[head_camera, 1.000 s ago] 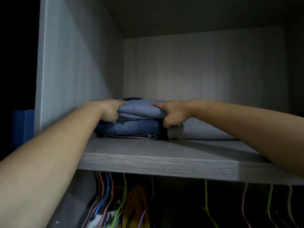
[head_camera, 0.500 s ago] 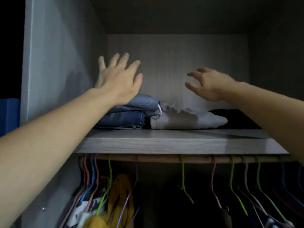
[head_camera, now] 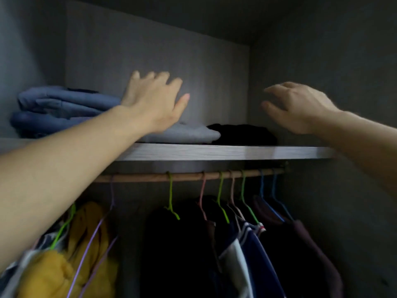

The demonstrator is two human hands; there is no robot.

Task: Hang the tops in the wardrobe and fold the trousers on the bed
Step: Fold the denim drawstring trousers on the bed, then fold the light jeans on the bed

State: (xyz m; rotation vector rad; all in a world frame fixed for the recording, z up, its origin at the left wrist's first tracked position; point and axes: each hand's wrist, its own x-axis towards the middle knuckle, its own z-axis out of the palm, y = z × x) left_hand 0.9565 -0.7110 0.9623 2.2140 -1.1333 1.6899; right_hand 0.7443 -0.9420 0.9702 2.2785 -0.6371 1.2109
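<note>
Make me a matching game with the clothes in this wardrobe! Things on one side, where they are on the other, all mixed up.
Things:
1. blue jeans stack
2. grey folded trousers
3. black folded garment
4. yellow top

Places:
A. hanging below the rail
B. leftmost on the shelf
C. rightmost on the shelf
D. middle of the shelf

Pairs: 1-B, 2-D, 3-C, 4-A
</note>
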